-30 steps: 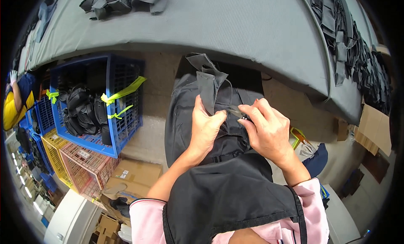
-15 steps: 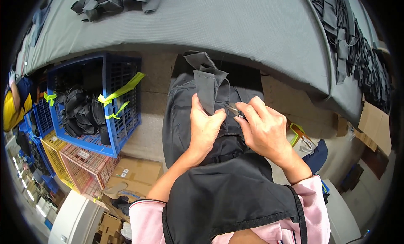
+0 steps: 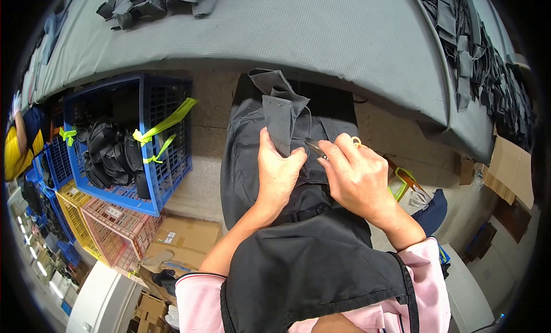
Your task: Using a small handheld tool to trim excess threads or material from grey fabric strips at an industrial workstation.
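My left hand [image 3: 276,175] is closed on a grey fabric strip [image 3: 278,117], pinching its lower end between thumb and fingers. The strip's folded upper part stands up, with frayed edges and a loose thread beside it. In my right hand [image 3: 359,175] is a pair of thread snips [image 3: 315,148]; the dark blades point left at the strip's side, close to my left thumb. A bit of orange shows behind the right fingers. Under both hands lies dark sewn fabric [image 3: 244,155], apparently a bag, with a buckle strap near my apron. Whether the blades touch a thread is too small to tell.
Ahead, a grey-covered table [image 3: 287,37] carries fabric strips [image 3: 138,8] and a hanging bundle [image 3: 465,63]. On the left stand a blue crate [image 3: 146,204] of black items, a pink crate [image 3: 115,224] and a cardboard box [image 3: 189,235]. A person [image 3: 23,138] is far left.
My right hand has turned and shifted slightly, and the orange bit behind its fingers has come into view. The left hand keeps its hold on the strip.
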